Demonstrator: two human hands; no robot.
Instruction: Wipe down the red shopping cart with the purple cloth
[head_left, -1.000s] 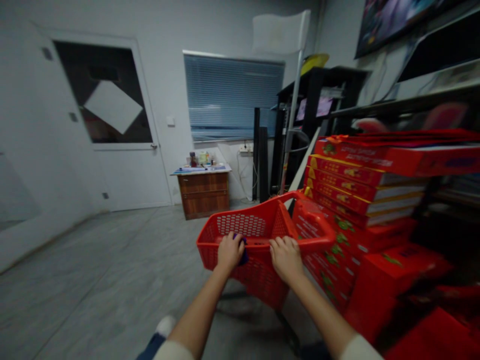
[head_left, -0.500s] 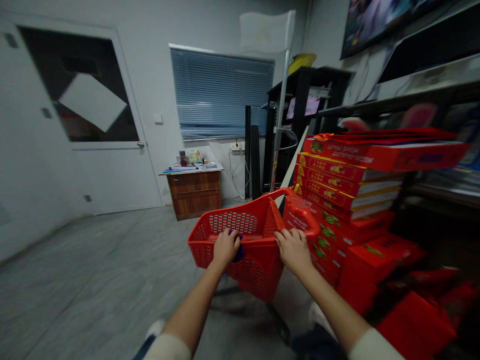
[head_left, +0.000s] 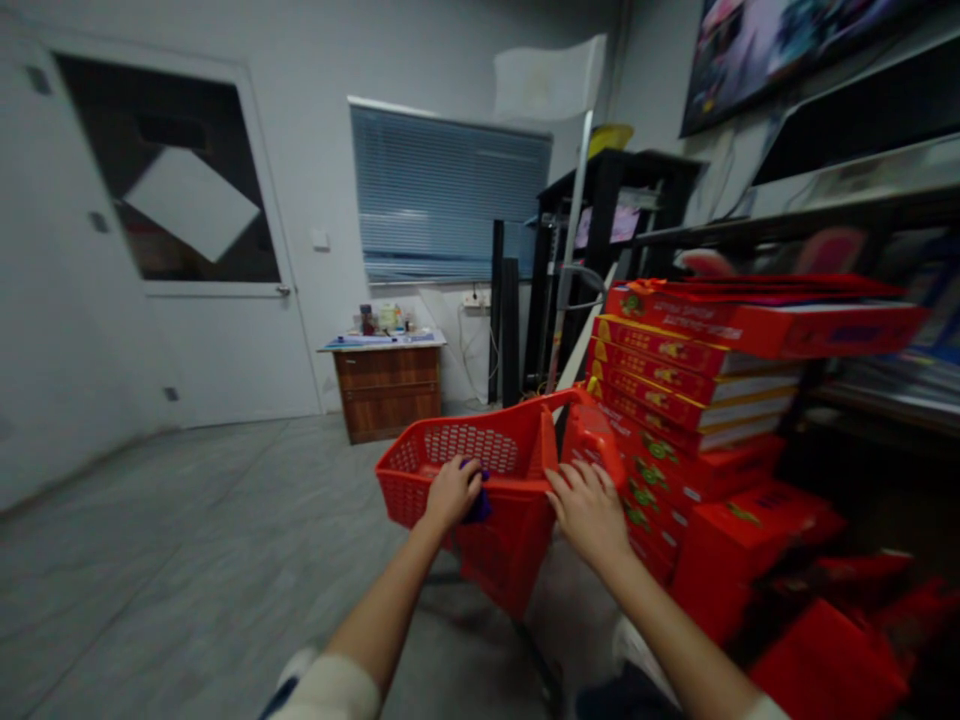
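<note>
A red plastic shopping cart point(head_left: 502, 545) with a perforated basket stands in front of me, its near side facing me. My left hand point(head_left: 453, 490) is closed over the near rim with a purple cloth point(head_left: 478, 502) bunched under the fingers. The cloth hangs down the outside of the basket. At the rim's right end, close to the handle, my right hand point(head_left: 589, 508) curls its fingers over the red edge. Between the hands a stretch of rim shows. The cart's lower frame is partly hidden by its basket and my arms.
Red boxes point(head_left: 660, 350) are stacked on the right, close beside the cart handle. A wooden cabinet point(head_left: 394, 390) with small items on top stands by the far wall. Left of it is a white door point(head_left: 232, 350). Grey concrete floor point(head_left: 187, 540) stretches to the left.
The cart has turned slightly, its handle end shifting a little left. Both hands keep their places on the rim. The view has tilted up slightly.
</note>
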